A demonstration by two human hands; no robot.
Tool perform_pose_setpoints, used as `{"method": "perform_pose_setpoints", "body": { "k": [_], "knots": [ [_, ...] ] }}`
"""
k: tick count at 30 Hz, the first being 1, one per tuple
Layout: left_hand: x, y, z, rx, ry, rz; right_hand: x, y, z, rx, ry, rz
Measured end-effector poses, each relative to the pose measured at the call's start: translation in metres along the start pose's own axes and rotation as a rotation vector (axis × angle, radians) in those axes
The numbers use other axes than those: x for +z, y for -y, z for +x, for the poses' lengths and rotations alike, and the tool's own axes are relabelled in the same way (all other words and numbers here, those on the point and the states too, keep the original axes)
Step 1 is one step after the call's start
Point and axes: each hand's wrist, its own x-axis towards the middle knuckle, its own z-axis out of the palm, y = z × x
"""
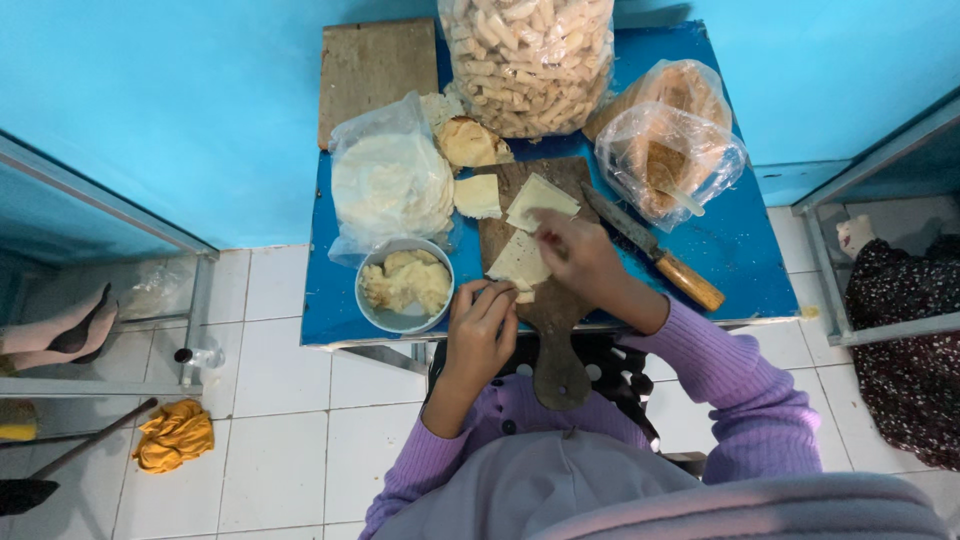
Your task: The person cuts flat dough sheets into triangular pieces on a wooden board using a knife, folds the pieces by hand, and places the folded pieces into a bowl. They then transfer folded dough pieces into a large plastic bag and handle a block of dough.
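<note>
On a dark wooden cutting board (553, 320) lie pale thin dough squares (540, 200). My left hand (482, 325) rests at the board's near left edge, fingers curled on a small folded piece of dough (524, 294). My right hand (580, 255) hovers over the board's middle, fingertips pinching the edge of a dough square (520, 262). A round bowl of yellowish filling (405, 285) stands just left of my left hand. A knife with a wooden handle (655, 250) lies right of the board.
The small blue table (745, 265) also holds a bag of flat white wrappers (390, 185), a large bag of pale stick snacks (525, 60), two bags of brown crumbs (670, 140) and a second wooden board (372, 68). White tiled floor surrounds it, with a yellow cloth (175, 435).
</note>
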Motion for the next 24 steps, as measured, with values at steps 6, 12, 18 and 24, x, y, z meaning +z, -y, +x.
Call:
{"method": "perform_pose_setpoints", "body": {
  "k": [6, 12, 18, 24],
  "knots": [
    [0.007, 0.007, -0.007, -0.013, -0.008, -0.015, -0.024, 0.034, 0.008, -0.237, -0.023, -0.217],
    [0.028, 0.031, -0.026, -0.081, 0.039, -0.022, 0.013, 0.095, 0.014, -0.455, 0.323, -0.023],
    [0.045, 0.050, -0.046, -0.224, 0.108, -0.097, 0.053, 0.110, 0.021, -0.421, 0.460, -0.133],
    [0.049, 0.055, -0.051, -0.167, 0.120, -0.026, 0.060, 0.105, 0.018, -0.384, 0.426, -0.086]
  ]
}}
